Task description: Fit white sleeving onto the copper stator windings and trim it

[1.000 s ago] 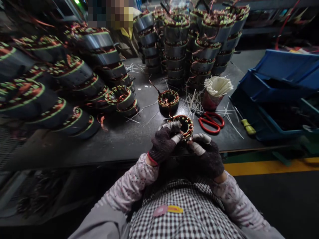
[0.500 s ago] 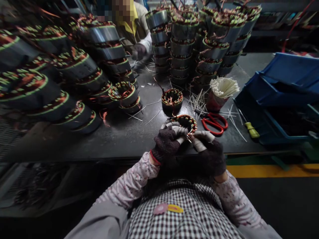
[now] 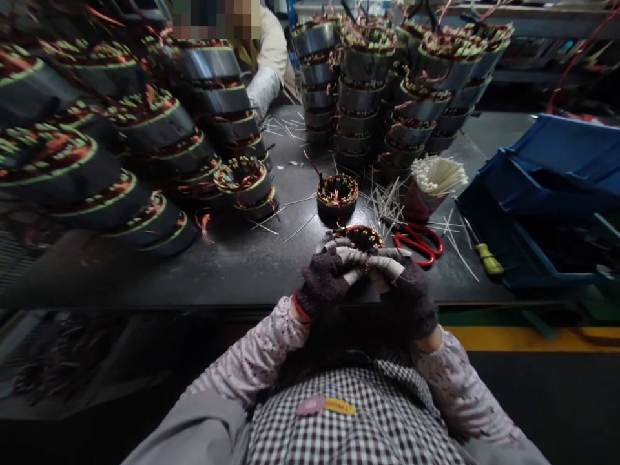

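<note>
A motor stator [image 3: 372,237], a ring with copper windings and pale slot ends, sits at the table's near edge, its near side covered by my fingers. My left hand [image 3: 329,274], in a dark glove with taped fingertips, is closed on the stator's left and near rim. Gloved and taped alike, my right hand [image 3: 409,294] has its fingers pinched together at the near rim, against the left fingertips. What lies in that pinch is hidden. Just beyond stands a second stator [image 3: 338,197] with a wire sticking up.
Red-handled scissors [image 3: 420,245] lie right of my hands, near a cup [image 3: 420,201] of white sticks and loose white strips [image 3: 390,200]. A yellow-handled tool [image 3: 489,259] rests beside blue bins [image 3: 547,219]. Stacked stators [image 3: 365,93] stand behind and left; a co-worker's sleeve [image 3: 265,90] shows beyond.
My right fingers have come closer to the left ones, covering more of the stator's near rim. The co-worker's arm has shifted, its hand now behind a stack. The view has tilted slightly.
</note>
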